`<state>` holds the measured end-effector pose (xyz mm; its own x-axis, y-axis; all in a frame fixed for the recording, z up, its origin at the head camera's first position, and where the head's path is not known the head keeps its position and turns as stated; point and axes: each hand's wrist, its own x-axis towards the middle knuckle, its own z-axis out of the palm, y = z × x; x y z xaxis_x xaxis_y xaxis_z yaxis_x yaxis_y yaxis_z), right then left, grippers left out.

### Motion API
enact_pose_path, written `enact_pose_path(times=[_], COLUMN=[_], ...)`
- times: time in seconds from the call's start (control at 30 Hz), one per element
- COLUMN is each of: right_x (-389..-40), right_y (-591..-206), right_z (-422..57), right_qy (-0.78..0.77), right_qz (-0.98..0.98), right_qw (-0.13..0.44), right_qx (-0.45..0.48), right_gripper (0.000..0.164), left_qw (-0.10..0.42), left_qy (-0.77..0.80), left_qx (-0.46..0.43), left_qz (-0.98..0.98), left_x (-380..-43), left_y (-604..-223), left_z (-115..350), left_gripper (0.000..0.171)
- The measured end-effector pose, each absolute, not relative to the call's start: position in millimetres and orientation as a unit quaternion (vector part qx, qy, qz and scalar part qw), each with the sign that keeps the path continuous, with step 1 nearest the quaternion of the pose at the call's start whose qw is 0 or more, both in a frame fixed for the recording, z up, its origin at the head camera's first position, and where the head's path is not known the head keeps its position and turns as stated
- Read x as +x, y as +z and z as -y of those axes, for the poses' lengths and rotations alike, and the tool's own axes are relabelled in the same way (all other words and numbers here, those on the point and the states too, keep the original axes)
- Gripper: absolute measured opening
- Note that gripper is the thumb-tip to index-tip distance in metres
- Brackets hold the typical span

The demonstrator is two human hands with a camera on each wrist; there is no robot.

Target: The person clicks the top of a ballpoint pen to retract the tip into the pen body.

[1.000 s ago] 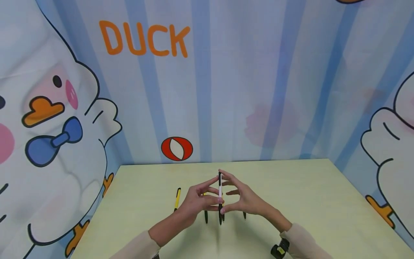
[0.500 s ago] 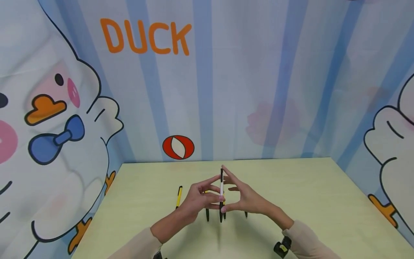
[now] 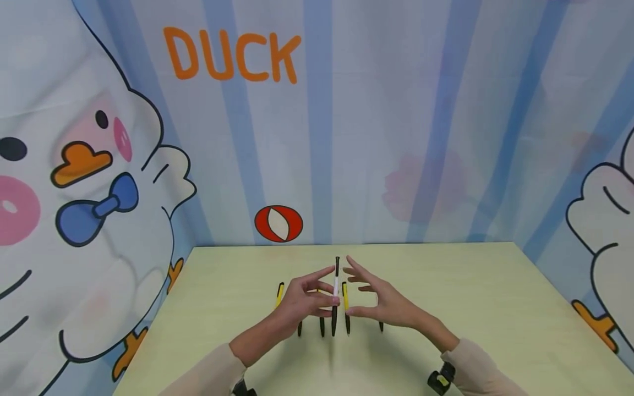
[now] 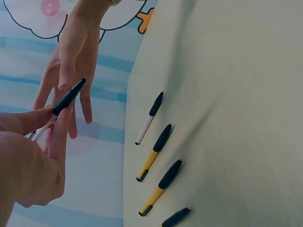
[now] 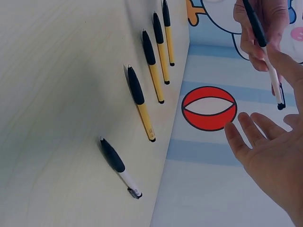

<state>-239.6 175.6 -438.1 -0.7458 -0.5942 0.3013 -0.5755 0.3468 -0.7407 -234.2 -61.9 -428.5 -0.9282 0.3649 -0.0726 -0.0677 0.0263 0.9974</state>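
Observation:
My left hand [image 3: 303, 300] pinches a white pen with a black grip [image 3: 335, 286] between thumb and fingers. It stands upright over the table, its dark tip end pointing down. To its right my right hand [image 3: 388, 300] is spread, thumb and fingers apart, with a gap between it and the pen. The right wrist view shows the held pen [image 5: 271, 66] beyond the spread right hand [image 5: 272, 161]. Behind the hands lie several yellow pens with black grips [image 5: 141, 104] and another white pen [image 5: 120, 168], which the right hand mostly hides in the head view.
The pens lie in a spaced row on the pale yellow table [image 3: 470, 297], tips toward the person. A printed duck curtain [image 3: 366, 121] hangs behind the table and on both sides. Dark wrist cameras [image 3: 441, 378] sit at the sleeves.
My right hand has come off the held pen and moved a little to the right, its fingers spreading. The left hand still holds the pen upright. The head view has shifted slightly.

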Motion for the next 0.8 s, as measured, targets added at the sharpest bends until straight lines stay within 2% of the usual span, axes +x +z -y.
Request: enact_pose_path(times=[0.17,0.8], right_x=[-238,-232], right_y=[-439,-441], right_z=[-184,-224], right_qy=[-0.44,-0.426], right_qz=[-0.834,-0.851], right_qw=[0.014,0.003], right_qx=[-0.334,-0.308], right_gripper=[0.086,0.069], left_qw=[0.146,0.113], left_qy=[0.681,0.66], left_qx=[0.097,0.037], left_qz=[-0.711,-0.742], left_x=[-238,-243], left_y=[-432,-439], left_z=[71,111], left_gripper=[0.067,0.066])
